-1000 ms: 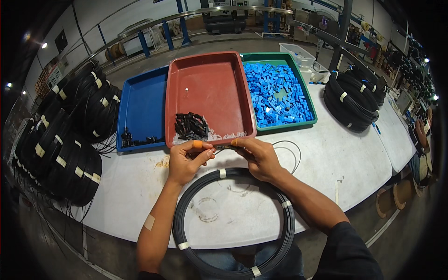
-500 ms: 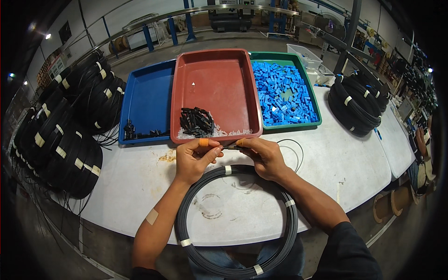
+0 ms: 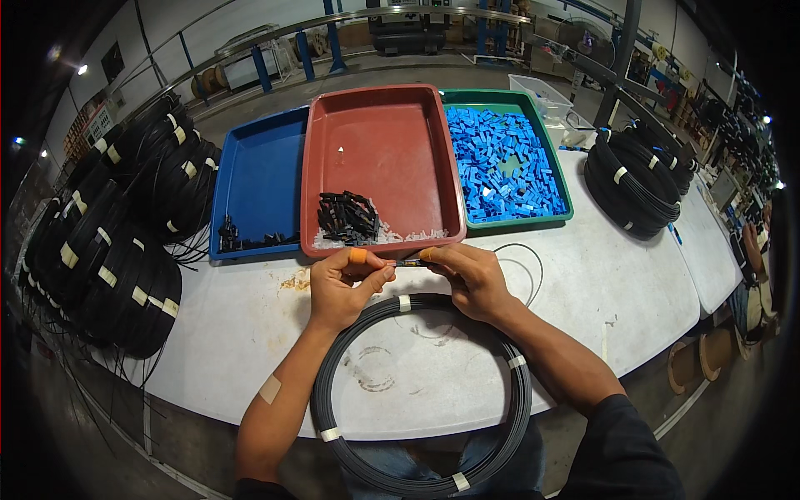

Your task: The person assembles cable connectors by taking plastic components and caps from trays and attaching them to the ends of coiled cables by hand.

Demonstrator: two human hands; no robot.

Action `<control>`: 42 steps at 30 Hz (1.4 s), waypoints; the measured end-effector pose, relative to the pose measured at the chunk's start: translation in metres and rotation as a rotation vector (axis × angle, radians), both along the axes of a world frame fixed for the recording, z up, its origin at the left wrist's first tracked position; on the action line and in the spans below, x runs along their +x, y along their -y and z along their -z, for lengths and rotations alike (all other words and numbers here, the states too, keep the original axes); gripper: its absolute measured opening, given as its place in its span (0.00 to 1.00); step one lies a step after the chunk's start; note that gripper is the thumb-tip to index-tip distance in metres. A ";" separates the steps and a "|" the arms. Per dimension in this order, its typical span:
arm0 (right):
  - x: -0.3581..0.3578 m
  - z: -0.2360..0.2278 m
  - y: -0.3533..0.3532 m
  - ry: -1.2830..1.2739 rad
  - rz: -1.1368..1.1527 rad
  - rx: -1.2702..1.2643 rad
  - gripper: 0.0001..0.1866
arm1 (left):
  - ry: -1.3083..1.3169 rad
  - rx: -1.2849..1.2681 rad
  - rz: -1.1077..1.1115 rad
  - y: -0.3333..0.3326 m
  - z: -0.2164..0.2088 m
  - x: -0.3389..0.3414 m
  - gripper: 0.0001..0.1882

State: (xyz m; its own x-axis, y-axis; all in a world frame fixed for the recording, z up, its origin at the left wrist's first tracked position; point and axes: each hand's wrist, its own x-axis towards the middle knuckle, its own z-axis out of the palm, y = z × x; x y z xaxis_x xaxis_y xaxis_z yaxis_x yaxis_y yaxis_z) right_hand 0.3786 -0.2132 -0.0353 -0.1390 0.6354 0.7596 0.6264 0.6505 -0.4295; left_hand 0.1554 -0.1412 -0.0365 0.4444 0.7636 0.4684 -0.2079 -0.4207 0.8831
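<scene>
A small dark connector (image 3: 408, 263) is pinched between both hands, just in front of the red tray (image 3: 379, 150), whose near wall stands close beyond the fingertips. Below it a coil (image 3: 323, 383) overhangs the near edge of the table (image 3: 583, 287); a thin cable (image 3: 541, 271) loops beside the right hand (image 3: 475, 282). Black pieces (image 3: 347, 218) lie in the red tray, flanked by the blue tray (image 3: 267, 167) and the green tray (image 3: 567, 200). Farther out are left coils (image 3: 125, 292) and right coils (image 3: 631, 187). The left hand (image 3: 337, 290) grips with thumb and fingertips, the right likewise, both forearms angled inward. Since half a second ago, the hands have hardly moved; the view has shifted slightly.
</scene>
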 end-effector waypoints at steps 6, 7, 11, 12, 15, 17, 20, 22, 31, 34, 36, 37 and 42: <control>0.000 -0.002 0.002 0.017 0.028 -0.019 0.21 | -0.064 0.016 -0.068 0.004 -0.004 0.001 0.09; 0.001 -0.001 0.001 -0.009 0.018 -0.018 0.20 | -0.070 0.026 -0.071 0.005 -0.005 0.001 0.09; 0.001 0.005 -0.003 -0.069 0.005 -0.018 0.16 | -0.103 0.100 -0.049 0.005 -0.007 0.001 0.09; 0.001 0.004 -0.002 -0.070 0.006 -0.019 0.16 | -0.103 0.100 -0.048 0.005 -0.006 0.001 0.09; -0.002 0.001 0.001 -0.105 0.001 -0.091 0.15 | -0.091 0.115 -0.057 0.004 -0.004 -0.001 0.07; -0.004 0.002 0.002 -0.134 -0.006 -0.140 0.15 | -0.067 0.131 -0.070 0.003 -0.001 -0.002 0.06; -0.004 -0.001 0.003 -0.133 -0.018 -0.160 0.14 | -0.058 0.073 -0.066 0.003 -0.002 -0.001 0.06; -0.003 0.002 0.001 -0.122 -0.011 -0.137 0.15 | -0.052 0.062 -0.062 0.004 -0.003 0.000 0.06; -0.002 0.002 0.000 -0.020 0.037 -0.026 0.17 | -0.108 0.130 -0.071 0.004 -0.003 -0.002 0.07; 0.000 0.004 -0.001 -0.056 0.016 -0.070 0.18 | -0.178 0.220 -0.077 0.005 -0.006 -0.003 0.09; 0.001 0.004 -0.003 -0.076 0.008 -0.090 0.19 | -0.231 0.266 -0.084 0.004 -0.005 -0.004 0.10; 0.003 0.002 -0.004 -0.102 -0.037 -0.131 0.19 | -0.227 0.262 -0.069 0.002 -0.003 -0.002 0.12; 0.020 0.003 -0.011 -0.086 -0.135 -0.190 0.22 | -0.202 0.217 -0.052 0.007 -0.009 0.005 0.18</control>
